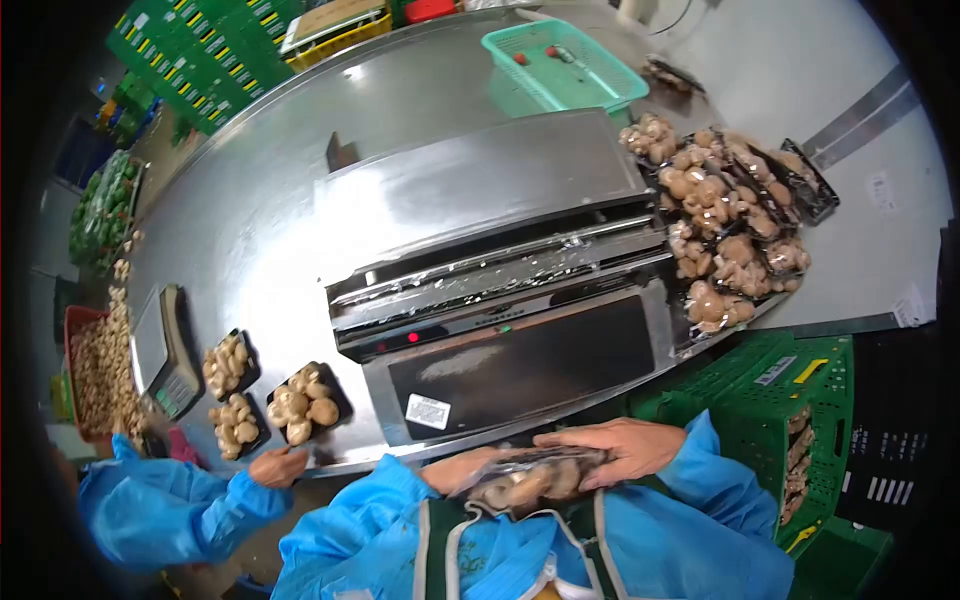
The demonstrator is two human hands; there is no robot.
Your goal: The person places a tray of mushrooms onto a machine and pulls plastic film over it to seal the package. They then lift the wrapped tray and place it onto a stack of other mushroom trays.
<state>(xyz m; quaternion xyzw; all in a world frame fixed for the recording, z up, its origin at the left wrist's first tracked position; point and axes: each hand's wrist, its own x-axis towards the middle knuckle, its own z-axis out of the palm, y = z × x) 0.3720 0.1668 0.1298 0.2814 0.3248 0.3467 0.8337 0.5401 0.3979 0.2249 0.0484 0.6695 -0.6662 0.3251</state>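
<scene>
Close to my body I hold a film-wrapped tray of mushrooms (535,482). My right hand (632,447) is over its right end, thumb below and fingers along the top. My left hand (458,470) grips the left end, its fingers partly hidden by the shiny film. Just beyond the pack stands a wrapping machine (510,370) with a black plate, a red light and crumpled film along its bars.
Wrapped mushroom packs (735,220) are piled at the right. Unwrapped mushroom trays (303,402) and a scale (165,350) lie left, near a co-worker's hand (278,467). A teal basket (490,42) is at the back; green crates (745,400) stand right.
</scene>
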